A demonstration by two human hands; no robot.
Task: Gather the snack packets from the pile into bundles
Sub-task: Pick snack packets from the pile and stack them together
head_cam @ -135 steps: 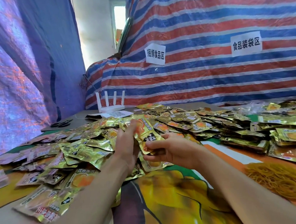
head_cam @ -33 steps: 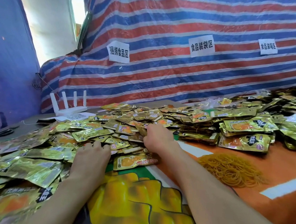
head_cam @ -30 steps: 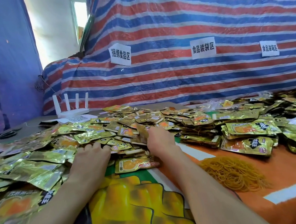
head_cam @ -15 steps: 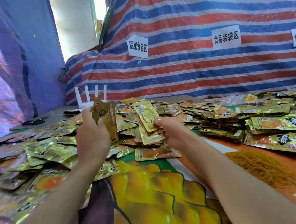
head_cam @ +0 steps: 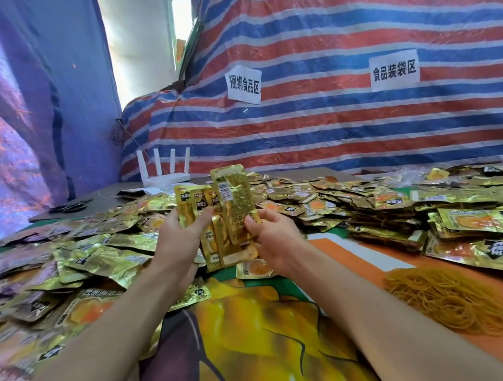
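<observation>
Between your two hands, raised a little above the table (head_cam: 259, 343), stood a fan of gold snack packets (head_cam: 218, 242), upright and overlapping. Your left hand (head_cam: 178, 237) gripped several of them from the left side, fingers curled behind and thumb laid across their fronts. Your right hand (head_cam: 274, 237) pinched a few more, its thumb pressed on the tallest packet (head_cam: 236, 201), whose barcode side faced you. The two sets touched in the middle. Beyond your hands, and spreading out to either side of them, lay the pile (head_cam: 321, 196) of loose gold packets heaped over the table. Just below your right hand one single packet (head_cam: 256, 268) lay flat, face up. To the right of your right forearm sat a heap of yellow rubber bands (head_cam: 445, 297). Well beyond your left hand a white router (head_cam: 165, 174) with four antennas stood at the table's far edge, with black scissors (head_cam: 67, 207) further left. A striped tarp (head_cam: 330, 127) carrying white paper labels (head_cam: 393, 69) hung behind everything.
</observation>
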